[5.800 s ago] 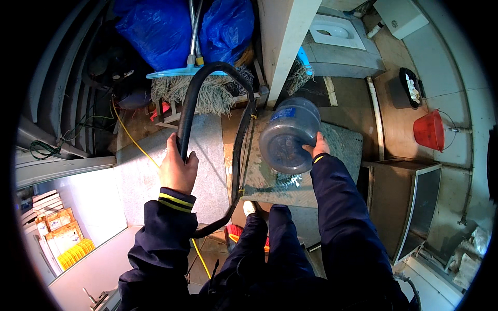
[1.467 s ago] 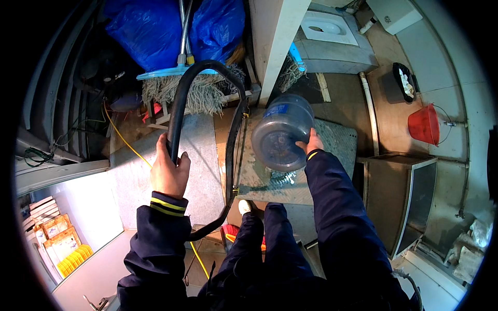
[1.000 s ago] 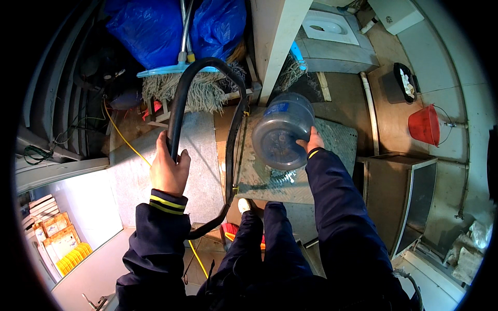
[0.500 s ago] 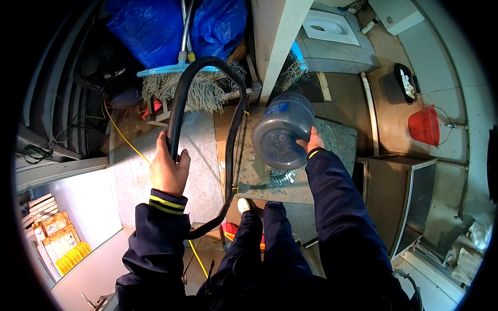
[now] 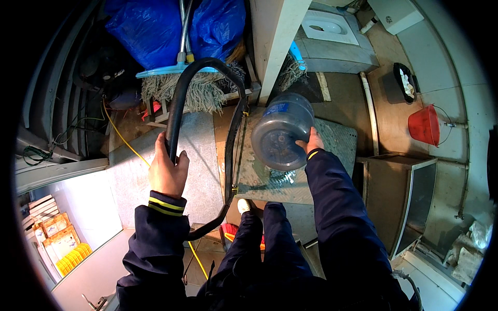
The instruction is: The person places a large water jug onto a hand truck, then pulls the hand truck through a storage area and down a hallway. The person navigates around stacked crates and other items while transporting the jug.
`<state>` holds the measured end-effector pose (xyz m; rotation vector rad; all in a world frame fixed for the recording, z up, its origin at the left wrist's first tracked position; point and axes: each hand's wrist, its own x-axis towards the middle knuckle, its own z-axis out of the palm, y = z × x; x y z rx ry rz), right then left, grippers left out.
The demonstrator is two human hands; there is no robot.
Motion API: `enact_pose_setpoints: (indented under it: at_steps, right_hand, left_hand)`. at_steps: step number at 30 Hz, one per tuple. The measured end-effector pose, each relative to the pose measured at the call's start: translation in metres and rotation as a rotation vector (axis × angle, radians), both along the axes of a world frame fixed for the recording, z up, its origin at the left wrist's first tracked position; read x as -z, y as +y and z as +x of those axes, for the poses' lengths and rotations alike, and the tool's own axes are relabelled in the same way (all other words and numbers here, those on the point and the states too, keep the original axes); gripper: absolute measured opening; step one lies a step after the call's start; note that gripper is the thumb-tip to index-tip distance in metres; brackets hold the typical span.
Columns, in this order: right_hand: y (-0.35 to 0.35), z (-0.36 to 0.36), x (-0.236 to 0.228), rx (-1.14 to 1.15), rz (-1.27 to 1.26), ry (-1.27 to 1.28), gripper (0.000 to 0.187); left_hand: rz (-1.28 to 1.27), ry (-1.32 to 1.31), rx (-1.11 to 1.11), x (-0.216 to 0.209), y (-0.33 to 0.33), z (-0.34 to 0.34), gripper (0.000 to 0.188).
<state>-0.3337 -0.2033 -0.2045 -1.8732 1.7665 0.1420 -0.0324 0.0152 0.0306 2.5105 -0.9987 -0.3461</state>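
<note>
My left hand (image 5: 168, 173) is closed round one end of a thick black hose (image 5: 228, 140). The hose arches up and over, then runs down past my left knee, with small yellow ties along it. To the right, my right hand (image 5: 311, 141) grips a large clear blue-tinted water bottle (image 5: 280, 137) by its base edge, thumb on the round bottom and the other fingers hidden behind. The bottle is tilted, its base toward me, and its neck is out of sight. Below it lies a ridged floor plate (image 5: 332, 150) with a wet, shiny patch.
A mop (image 5: 181, 85) with a blue head stands before blue plastic bags (image 5: 145, 31). A yellow cord (image 5: 124, 137) crosses the floor. On the right are a red bucket (image 5: 424, 125), a black bin (image 5: 397, 85), a white pipe (image 5: 369, 111) and a cabinet (image 5: 391, 199). A squat toilet (image 5: 332, 26) is behind.
Almost nothing differs. My left hand has shifted very slightly to the left; the hose and the bottle stay in my grip in nearly the same places.
</note>
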Motion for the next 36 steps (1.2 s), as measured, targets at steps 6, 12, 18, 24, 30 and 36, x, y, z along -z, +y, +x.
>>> enact_pose_setpoints:
  at_steps: [6, 12, 18, 24, 30, 36]
  right_hand:
    - [-0.0009, -0.0015, 0.0019, 0.0, -0.006, -0.014, 0.087]
    - [-0.0017, -0.001, 0.0043, -0.005, -0.008, -0.011, 0.087]
    - [-0.0013, -0.0002, 0.0041, -0.009, -0.002, 0.002, 0.088]
    - [-0.003, 0.0011, 0.0024, -0.005, 0.012, 0.008, 0.088]
    - [-0.0026, 0.002, -0.0009, -0.009, 0.021, -0.007, 0.088]
    - [-0.003, 0.0038, -0.0016, -0.005, 0.038, 0.013, 0.088]
  left_hand:
    - [-0.005, -0.001, 0.003, 0.0027, 0.0003, 0.0012, 0.059]
    - [0.003, -0.04, 0.01, 0.0034, 0.0011, 0.0015, 0.057]
    - [-0.011, -0.02, 0.005, 0.0014, 0.0003, 0.0004, 0.056]
    - [-0.014, -0.014, 0.003, 0.0008, 0.0001, 0.0, 0.055]
    - [-0.019, -0.026, 0.003, 0.0001, -0.0005, -0.0008, 0.055]
    - [-0.015, -0.04, 0.003, 0.0013, 0.0003, -0.0006, 0.054]
